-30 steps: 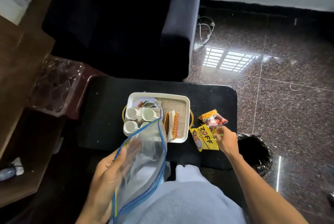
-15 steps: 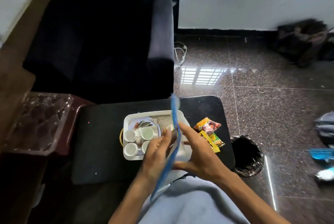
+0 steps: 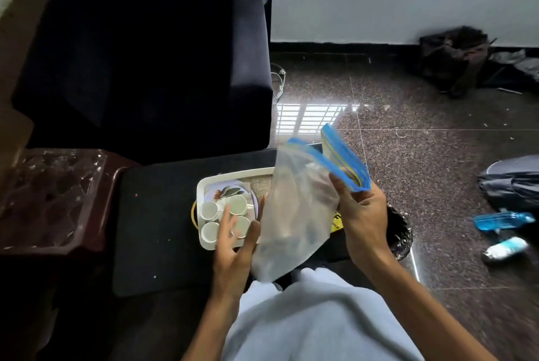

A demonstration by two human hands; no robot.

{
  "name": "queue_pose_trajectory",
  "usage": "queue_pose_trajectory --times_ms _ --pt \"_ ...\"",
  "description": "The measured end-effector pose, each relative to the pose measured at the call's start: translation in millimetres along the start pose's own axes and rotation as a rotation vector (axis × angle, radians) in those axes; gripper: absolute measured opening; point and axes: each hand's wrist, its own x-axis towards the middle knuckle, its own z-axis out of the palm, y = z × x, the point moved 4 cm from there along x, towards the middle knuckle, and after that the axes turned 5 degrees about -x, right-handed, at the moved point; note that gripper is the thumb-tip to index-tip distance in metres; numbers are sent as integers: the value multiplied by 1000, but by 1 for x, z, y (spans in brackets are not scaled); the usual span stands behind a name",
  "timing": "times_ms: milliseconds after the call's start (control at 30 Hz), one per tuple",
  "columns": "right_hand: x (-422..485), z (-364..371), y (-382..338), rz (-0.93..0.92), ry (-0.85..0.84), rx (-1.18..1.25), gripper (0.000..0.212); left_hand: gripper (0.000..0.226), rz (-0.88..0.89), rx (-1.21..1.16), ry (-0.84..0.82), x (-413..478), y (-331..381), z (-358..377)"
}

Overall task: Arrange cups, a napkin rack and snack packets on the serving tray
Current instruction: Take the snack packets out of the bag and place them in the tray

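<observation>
Bag: our right hand [image 3: 363, 216] pinches the blue zip edge of the clear bag [image 3: 294, 215], fingers closed on it, and the bag hangs limp over the right half of the tray.
Left hand: our left hand [image 3: 233, 247] is spread with the fingers apart and holds nothing; it sits at the bag's 8 o'clock, just above the near cups.
Tray: the white tray [image 3: 204, 185] rests on the black table [image 3: 157, 215], with four white cups [image 3: 210, 209] grouped in its left half.
Napkin rack: hidden behind the bag, so we cannot tell where it stands.
Snack packets: only a yellow corner [image 3: 336, 222] shows, at 3 o'clock of the tray, off it on the table.
Step, as we judge it: getting the bag out of the way.
Doing it well: we lift the bag clear to 3 o'clock, away from the cups, so its loose bottom does not drag across them.
Then: we need the packets in plain sight before reaching for them.
</observation>
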Motion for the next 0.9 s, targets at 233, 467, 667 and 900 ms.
queue_pose_trajectory --times_ms 233,467,667,900 --pt "-35 24 21 600 -341 351 48 92 -179 -287 -385 -1 -12 48" --pt "-32 13 49 911 -456 539 47 88 -153 -271 -336 10 -5 80" --pt "11 -39 61 610 -440 -151 34 45 -66 -220 -4 12 -20 117" --pt "56 -148 11 -730 -643 -773 68 29 -154 -166 349 14 -39 202"
